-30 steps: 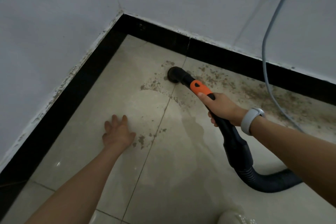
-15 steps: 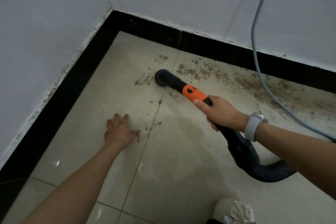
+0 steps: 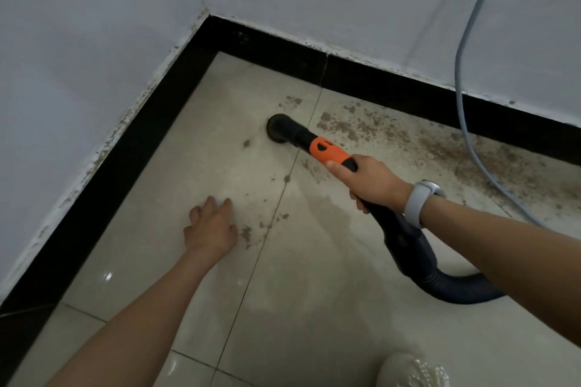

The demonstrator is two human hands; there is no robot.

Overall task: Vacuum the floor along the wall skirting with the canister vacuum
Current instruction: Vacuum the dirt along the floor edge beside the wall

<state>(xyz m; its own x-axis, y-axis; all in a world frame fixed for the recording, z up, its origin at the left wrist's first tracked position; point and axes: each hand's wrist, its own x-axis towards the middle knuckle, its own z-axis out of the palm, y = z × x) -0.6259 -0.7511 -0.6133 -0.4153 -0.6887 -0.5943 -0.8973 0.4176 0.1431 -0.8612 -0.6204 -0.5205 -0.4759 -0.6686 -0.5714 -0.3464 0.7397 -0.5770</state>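
My right hand grips the vacuum handle just behind its orange part, and the round nozzle sits on the floor tile near the black skirting, beside the brown dirt. My left hand lies flat on the floor, fingers relaxed, holding nothing. The black hose curves behind my right arm

Both forearms are bare, with no sleeves in view. The right wrist wears a watch on a pale grey band with a rounded silver-edged case. At the lower edge shows 1 cream shoe trimmed with small pearl-like beads.
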